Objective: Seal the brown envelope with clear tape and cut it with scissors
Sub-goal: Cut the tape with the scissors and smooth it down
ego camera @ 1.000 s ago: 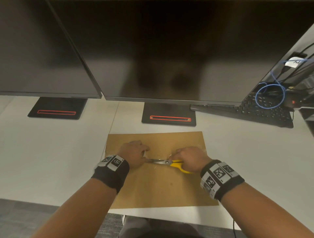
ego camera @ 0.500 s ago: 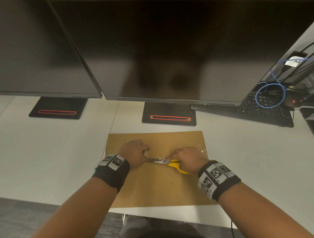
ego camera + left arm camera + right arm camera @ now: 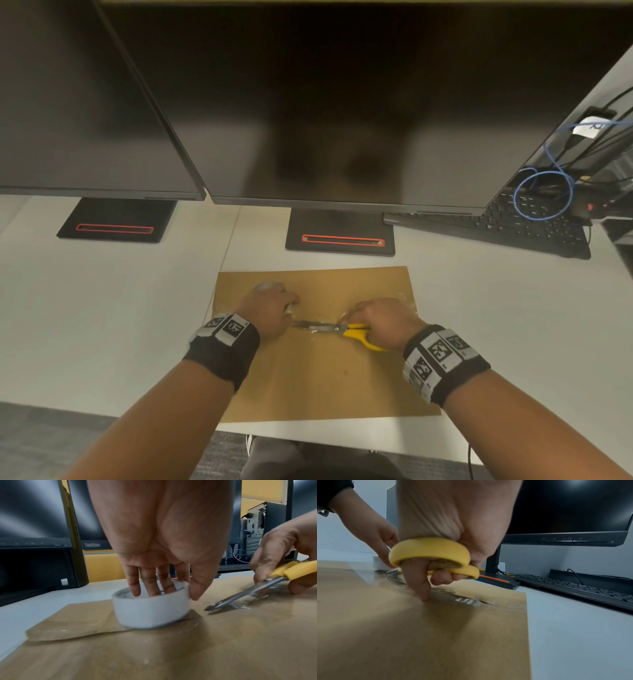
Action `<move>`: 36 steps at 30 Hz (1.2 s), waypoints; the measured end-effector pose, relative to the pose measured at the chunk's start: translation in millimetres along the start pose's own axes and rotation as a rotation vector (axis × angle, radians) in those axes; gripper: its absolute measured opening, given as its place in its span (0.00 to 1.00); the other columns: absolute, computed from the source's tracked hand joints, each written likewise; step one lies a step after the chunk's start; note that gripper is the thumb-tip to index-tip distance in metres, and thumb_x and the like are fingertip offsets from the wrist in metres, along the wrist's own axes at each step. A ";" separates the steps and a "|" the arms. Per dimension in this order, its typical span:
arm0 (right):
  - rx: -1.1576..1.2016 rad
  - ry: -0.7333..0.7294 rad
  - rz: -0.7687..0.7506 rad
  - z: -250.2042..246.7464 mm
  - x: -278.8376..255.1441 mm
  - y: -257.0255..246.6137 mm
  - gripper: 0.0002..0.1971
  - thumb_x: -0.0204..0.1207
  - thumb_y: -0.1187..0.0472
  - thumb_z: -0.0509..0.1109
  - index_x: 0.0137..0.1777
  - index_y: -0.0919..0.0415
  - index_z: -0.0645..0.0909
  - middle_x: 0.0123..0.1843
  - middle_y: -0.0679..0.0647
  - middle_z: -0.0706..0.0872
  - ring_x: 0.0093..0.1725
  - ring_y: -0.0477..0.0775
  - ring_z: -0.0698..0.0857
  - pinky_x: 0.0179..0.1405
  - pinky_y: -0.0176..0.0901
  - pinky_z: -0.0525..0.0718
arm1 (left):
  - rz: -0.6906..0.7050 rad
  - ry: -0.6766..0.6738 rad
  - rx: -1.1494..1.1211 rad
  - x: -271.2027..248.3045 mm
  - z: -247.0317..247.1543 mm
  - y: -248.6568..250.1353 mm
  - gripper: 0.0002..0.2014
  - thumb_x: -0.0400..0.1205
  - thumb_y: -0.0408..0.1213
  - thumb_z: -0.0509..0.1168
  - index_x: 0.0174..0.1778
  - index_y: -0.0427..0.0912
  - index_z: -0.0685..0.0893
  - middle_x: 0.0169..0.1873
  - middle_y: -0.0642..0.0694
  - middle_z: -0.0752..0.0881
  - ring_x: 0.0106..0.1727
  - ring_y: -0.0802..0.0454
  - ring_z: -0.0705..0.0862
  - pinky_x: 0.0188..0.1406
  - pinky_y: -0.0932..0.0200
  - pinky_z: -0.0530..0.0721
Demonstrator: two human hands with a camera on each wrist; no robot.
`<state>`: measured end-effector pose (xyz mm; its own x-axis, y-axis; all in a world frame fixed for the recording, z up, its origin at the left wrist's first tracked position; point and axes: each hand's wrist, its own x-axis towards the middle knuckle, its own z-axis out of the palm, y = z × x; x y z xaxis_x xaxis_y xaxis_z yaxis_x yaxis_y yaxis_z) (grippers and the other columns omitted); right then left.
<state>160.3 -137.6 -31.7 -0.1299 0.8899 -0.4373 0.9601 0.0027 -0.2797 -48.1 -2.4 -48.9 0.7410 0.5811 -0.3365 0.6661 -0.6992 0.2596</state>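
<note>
Head view: the brown envelope (image 3: pixel 325 373) lies flat on the white desk (image 3: pixel 102 308), its near edge close to the desk's near edge. A strip of clear tape (image 3: pixel 404 301) already runs along the flap toward the right edge, so sealing looks largely done; the cut looks to be what is left. The left hand (image 3: pixel 270 308) holds the tape roll (image 3: pixel 267 285) down at the left, and the right hand (image 3: pixel 383 322) works the yellow-handled scissors (image 3: pixel 337 329) between the two. Bare desk lies open left and right; monitor stands (image 3: pixel 339 233) and a keyboard (image 3: pixel 507 229) crowd the far side.

Left wrist view: the left hand's fingers (image 3: pixel 150 582) curl into the roll's core with the thumb against the outer wall, pinning it on the envelope. The scissor blades appear nearly together on wrinkled tape just right of the roll; whether the tape is severed I cannot tell.

Right wrist view: the right hand's fingers (image 3: pixel 440 577) are clamped through the yellow loops, one fingertip touching the envelope. Taped flap reaches the envelope's right edge, with open desk beyond.
</note>
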 end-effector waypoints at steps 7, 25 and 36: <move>0.114 0.018 0.059 -5.0 -3.7 5.4 0.21 0.77 0.59 0.63 0.69 0.41 0.77 0.58 0.52 0.79 0.55 0.61 0.82 0.50 0.48 0.79 | -0.103 0.111 -0.142 1.7 3.8 -6.5 0.14 0.83 0.35 0.56 0.62 0.49 0.80 0.62 0.47 0.83 0.64 0.46 0.79 0.67 0.49 0.75; 0.009 0.004 0.177 -44.0 32.3 46.0 0.32 0.74 0.63 0.65 0.78 0.43 0.65 0.66 0.53 0.69 0.64 0.59 0.74 0.64 0.51 0.80 | -0.029 0.056 -0.160 2.3 5.9 -19.9 0.16 0.83 0.30 0.57 0.64 0.47 0.79 0.67 0.50 0.76 0.65 0.49 0.77 0.63 0.54 0.79; -0.121 0.027 0.113 -49.1 52.5 41.6 0.20 0.76 0.67 0.62 0.67 0.50 0.77 0.65 0.54 0.77 0.62 0.60 0.80 0.54 0.51 0.83 | 0.014 0.053 -0.138 1.1 9.7 -29.5 0.17 0.81 0.31 0.59 0.64 0.52 0.79 0.67 0.54 0.75 0.65 0.51 0.76 0.59 0.51 0.82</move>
<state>205.5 -68.4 -24.3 -0.0139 0.8997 -0.4363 0.9912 -0.0450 -0.1244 -67.8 14.8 -65.7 0.7514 0.5953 -0.2848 0.6582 -0.6457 0.3870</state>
